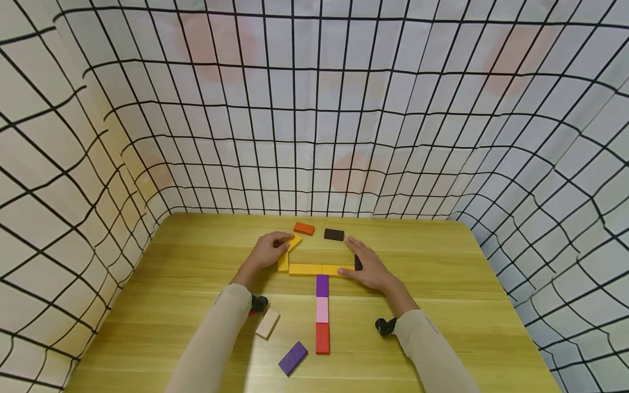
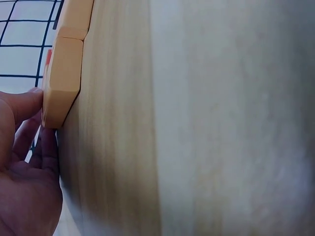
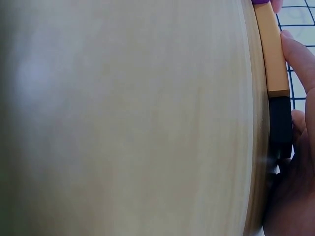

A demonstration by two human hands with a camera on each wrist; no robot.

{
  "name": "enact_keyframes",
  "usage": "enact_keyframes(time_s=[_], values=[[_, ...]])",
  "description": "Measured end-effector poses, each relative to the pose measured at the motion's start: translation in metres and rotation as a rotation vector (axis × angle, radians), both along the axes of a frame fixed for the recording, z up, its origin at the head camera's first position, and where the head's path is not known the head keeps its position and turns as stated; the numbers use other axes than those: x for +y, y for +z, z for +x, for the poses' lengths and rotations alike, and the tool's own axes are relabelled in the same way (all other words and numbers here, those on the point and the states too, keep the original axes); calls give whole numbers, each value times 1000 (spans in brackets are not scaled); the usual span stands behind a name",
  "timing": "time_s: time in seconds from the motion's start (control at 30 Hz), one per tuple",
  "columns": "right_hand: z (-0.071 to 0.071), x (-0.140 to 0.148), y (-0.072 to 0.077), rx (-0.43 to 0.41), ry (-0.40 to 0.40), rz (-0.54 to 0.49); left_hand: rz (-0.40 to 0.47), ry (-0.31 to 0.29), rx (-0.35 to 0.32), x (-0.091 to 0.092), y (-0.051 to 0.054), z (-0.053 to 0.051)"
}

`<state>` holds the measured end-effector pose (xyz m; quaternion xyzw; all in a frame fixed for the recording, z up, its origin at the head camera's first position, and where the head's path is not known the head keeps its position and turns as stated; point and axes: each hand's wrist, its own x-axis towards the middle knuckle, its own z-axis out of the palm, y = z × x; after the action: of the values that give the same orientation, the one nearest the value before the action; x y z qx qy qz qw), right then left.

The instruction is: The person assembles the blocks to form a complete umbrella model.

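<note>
My left hand (image 1: 267, 252) is at the left end of the block layout, thumb and index finger pinching a slanted yellow block (image 1: 295, 243). Another yellow block (image 1: 283, 262) stands just below it, beside a row of yellow blocks (image 1: 305, 269). In the left wrist view, the thumb and fingers are at a yellow block (image 2: 65, 81). My right hand (image 1: 371, 267) spreads over the row's right end, its thumb touching a yellow block (image 1: 333, 270) and its fingers extended past a black block (image 1: 357, 263). The right wrist view shows that black block (image 3: 280, 127) against the yellow block (image 3: 272, 54).
Below the row runs a line of purple (image 1: 321, 285), pink (image 1: 321, 309) and red (image 1: 322, 338) blocks. Loose orange (image 1: 303, 228) and black (image 1: 334, 234) blocks lie behind, beige (image 1: 267, 324) and purple (image 1: 293, 358) ones in front. Black netting (image 1: 314, 125) surrounds the table.
</note>
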<state>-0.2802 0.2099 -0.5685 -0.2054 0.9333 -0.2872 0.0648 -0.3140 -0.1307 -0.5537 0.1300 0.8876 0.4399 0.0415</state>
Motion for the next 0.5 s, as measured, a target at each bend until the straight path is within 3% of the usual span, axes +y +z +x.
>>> enact_keyframes(time_s=[0.5], values=[[0,1,1,-5,2,0,9,11,-2,1,0,0]])
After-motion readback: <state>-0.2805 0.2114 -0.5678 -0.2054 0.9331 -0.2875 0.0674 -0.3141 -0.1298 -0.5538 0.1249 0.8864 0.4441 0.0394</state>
